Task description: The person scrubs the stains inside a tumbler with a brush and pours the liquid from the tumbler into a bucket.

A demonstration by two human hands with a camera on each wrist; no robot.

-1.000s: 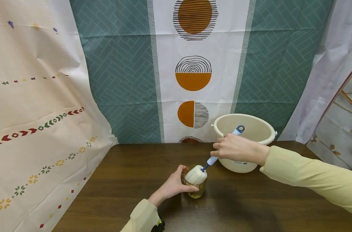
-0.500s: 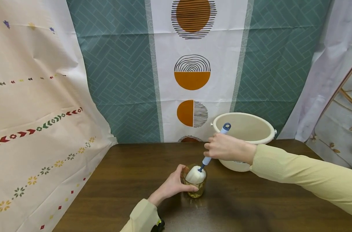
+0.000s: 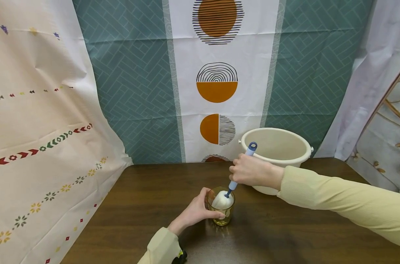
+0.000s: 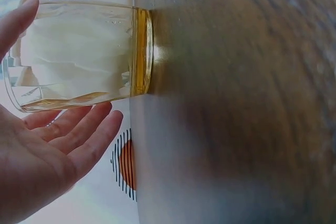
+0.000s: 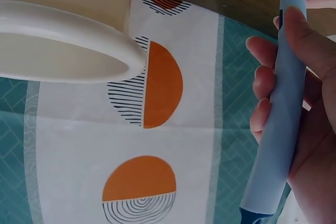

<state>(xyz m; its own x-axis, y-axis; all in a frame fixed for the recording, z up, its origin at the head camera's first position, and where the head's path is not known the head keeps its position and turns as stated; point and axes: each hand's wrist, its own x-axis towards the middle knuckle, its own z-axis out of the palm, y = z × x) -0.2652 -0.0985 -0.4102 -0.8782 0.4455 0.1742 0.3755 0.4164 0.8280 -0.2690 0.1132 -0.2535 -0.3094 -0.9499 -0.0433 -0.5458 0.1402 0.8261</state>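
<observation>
Amber glass (image 3: 221, 209) upright on dark wood worktop (image 3: 279, 234), near front centre; white sponge head (image 3: 222, 200) of bottle brush (image 3: 239, 170) sunk into its mouth, filling most of the interior. Through the glass wall in left wrist view (image 4: 84, 56), pale sponge pressed against the inside, thick amber base toward worktop. Any liquid inside: cannot tell.

Cream plastic bucket (image 3: 279, 146) behind and right of glass, against the patterned curtain (image 3: 216, 84); visible part of the interior bare, handle lug at each side. Bucket rim (image 5: 68, 45) close beside the brush handle in right wrist view.

Left hand (image 3: 195, 212) wrapped round glass from the left, thumb across the near wall, fingers (image 4: 79, 135) curved behind the far side, lying along the wall. Clamped on glass, steadying it.

Right hand (image 3: 252, 171) closed round the light blue brush handle (image 5: 283, 103) about mid-length, fingers (image 5: 262, 85) curled over it, thumb lying along the shaft. Hand above and right of glass, just in front of bucket.

Brush long axis tilted: sponge end down and left inside the glass, blue hanging loop (image 3: 251, 146) up and right, over the bucket's near rim. Dark blue neck (image 3: 229, 190) between handle and sponge just above glass mouth
</observation>
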